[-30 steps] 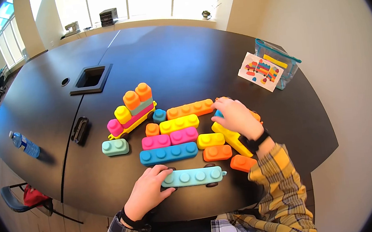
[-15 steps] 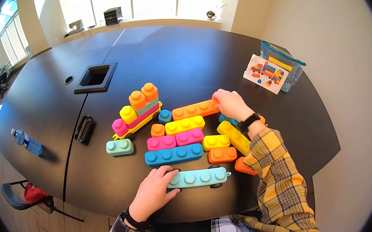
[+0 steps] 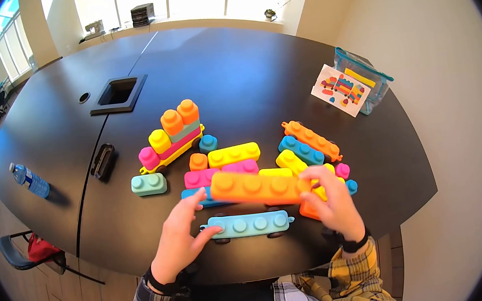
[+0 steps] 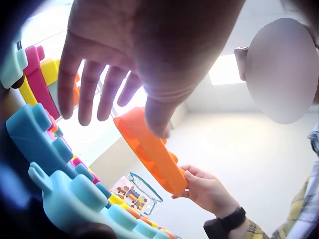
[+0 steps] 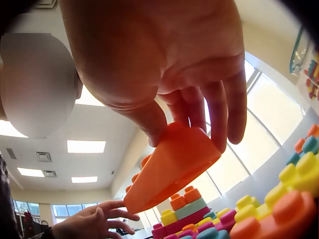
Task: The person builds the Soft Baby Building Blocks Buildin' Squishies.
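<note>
The right hand (image 3: 336, 204) pinches one end of a long orange block (image 3: 259, 187), lifted above the light blue wheeled base (image 3: 249, 225). In the right wrist view, thumb and fingers grip that orange block (image 5: 172, 167). Fingers spread, the left hand (image 3: 176, 233) is by the block's other end and the base's left end; in the left wrist view this hand (image 4: 114, 64) holds nothing, its thumb overlapping the orange block (image 4: 152, 154) in sight. Whether they touch I cannot tell. Behind the lifted block, a dark blue block (image 3: 196, 197) is partly hidden.
Yellow (image 3: 234, 154) and pink blocks (image 3: 201, 178) lie mid-table. A stacked wheeled car (image 3: 176, 148) stands left of them, an orange wheeled base (image 3: 312, 140) to the right. Farther off are a picture card (image 3: 340, 90), a clear bag (image 3: 373, 92), a bottle (image 3: 30, 180) and a table opening (image 3: 119, 94).
The right hand has taken the long orange block from the back row and brought it toward the body, over the light blue base. The left hand has let go of the base and its fingers have spread.
</note>
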A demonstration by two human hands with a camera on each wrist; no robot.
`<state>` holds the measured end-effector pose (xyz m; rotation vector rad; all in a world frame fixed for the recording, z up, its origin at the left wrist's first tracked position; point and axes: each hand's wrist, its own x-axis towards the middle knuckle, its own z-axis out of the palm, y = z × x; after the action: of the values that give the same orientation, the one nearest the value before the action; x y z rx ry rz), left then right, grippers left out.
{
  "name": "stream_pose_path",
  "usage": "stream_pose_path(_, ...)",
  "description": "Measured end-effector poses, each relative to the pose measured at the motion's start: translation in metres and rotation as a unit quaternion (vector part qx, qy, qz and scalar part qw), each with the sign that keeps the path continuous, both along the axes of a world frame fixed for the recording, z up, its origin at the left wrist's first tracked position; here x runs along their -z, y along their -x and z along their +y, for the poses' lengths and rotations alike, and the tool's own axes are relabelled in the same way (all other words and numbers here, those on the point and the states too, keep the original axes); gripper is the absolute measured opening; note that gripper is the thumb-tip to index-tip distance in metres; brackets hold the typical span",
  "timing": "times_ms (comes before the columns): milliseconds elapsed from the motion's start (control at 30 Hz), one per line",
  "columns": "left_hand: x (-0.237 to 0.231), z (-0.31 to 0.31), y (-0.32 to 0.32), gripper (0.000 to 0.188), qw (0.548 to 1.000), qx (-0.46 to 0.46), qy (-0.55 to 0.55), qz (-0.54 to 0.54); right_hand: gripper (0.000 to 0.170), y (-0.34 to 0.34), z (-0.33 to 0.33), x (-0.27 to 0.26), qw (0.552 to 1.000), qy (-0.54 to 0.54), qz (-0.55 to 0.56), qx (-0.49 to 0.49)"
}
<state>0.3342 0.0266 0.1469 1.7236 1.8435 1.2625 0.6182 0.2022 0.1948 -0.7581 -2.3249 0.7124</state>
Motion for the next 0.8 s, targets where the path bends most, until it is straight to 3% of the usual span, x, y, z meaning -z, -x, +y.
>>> stream_pose_path(33,-0.006,0.0,0.0,0.075,0.997,-0.011,-0.005,-0.083,0.031,-0.001,-0.007,0.006,0.999,0.008,0.022,-0.028)
stream_pose_path(167,-0.003,0.0,0.003,0.074,0.994,0.045,-0.017,-0.095,0.032,-0.004,-0.024,0.025,0.998,0.045,0.004,-0.039)
stream_pose_path(467,0.006,-0.006,0.0,0.036,0.994,0.029,0.064,-0.079,0.032,-0.003,-0.033,0.055,0.994,0.098,-0.018,-0.051)
stream_pose_path(800,0.009,-0.005,-0.002,0.034,0.997,0.033,0.053,-0.053,0.032,-0.002,-0.034,0.054,0.993,0.105,-0.005,-0.052)
